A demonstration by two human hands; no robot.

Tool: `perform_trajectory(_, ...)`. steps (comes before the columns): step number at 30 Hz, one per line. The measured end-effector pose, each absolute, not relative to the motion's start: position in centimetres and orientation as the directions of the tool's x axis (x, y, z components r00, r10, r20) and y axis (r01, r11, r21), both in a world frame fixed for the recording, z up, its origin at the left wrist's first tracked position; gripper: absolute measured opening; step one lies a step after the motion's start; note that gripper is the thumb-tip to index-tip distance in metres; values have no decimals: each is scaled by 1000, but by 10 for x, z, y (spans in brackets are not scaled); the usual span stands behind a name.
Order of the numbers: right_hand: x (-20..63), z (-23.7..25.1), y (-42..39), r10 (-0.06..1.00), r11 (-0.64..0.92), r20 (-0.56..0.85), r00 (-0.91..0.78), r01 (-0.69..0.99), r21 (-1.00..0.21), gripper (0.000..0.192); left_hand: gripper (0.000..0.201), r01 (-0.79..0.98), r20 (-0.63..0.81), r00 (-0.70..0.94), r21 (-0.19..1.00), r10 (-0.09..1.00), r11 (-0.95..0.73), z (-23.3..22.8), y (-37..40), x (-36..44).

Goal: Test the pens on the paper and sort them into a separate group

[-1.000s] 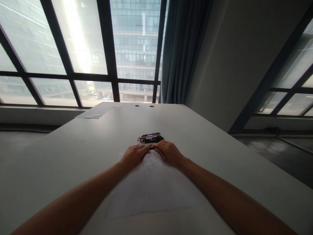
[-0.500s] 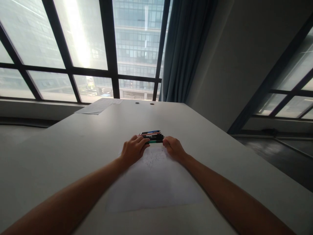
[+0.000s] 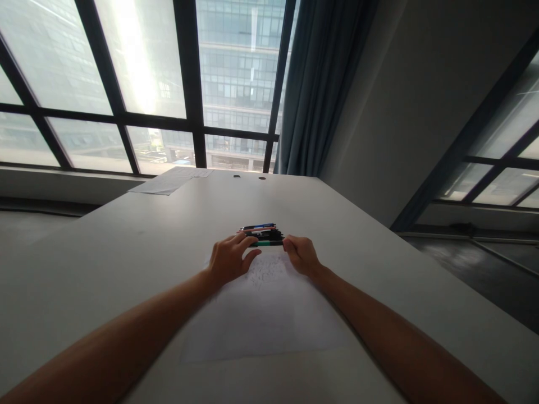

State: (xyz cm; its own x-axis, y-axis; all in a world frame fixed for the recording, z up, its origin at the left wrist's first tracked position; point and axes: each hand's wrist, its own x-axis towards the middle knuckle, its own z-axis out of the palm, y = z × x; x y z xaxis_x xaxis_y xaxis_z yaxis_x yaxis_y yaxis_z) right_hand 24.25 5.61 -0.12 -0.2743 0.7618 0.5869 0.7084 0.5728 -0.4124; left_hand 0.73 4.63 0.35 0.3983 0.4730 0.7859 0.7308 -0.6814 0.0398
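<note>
Fingers of my left hand (image 3: 229, 259) and right hand (image 3: 300, 253) are pinching opposite ends of one green-banded pen (image 3: 265, 243) beside the pen pile (image 3: 261, 230), above scribbled paper (image 3: 263, 314).

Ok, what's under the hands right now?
A white sheet with faint scribbles lies on the table under both hands. The palms cover whatever else is there.

No readable text – paper (image 3: 265, 314) marks too faint
</note>
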Motion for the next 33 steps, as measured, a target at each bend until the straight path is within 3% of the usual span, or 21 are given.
perform_trajectory(11, 246, -6, 61, 778, 588, 544, -315, 671, -452, 55, 27, 637, 693, 462, 175, 553, -751, -4, 55, 4)
perform_trajectory(20, 234, -5, 59, 833, 533, 518, -197, 539, -652, 62, 31, 710, 574, 464, 214, 675, -671, 1, 52, 0)
perform_trajectory(33, 247, -17, 75, 874, 437, 485, 11, 416, -797, 61, 31, 733, 641, 397, 210, 657, -647, -5, 58, -1)
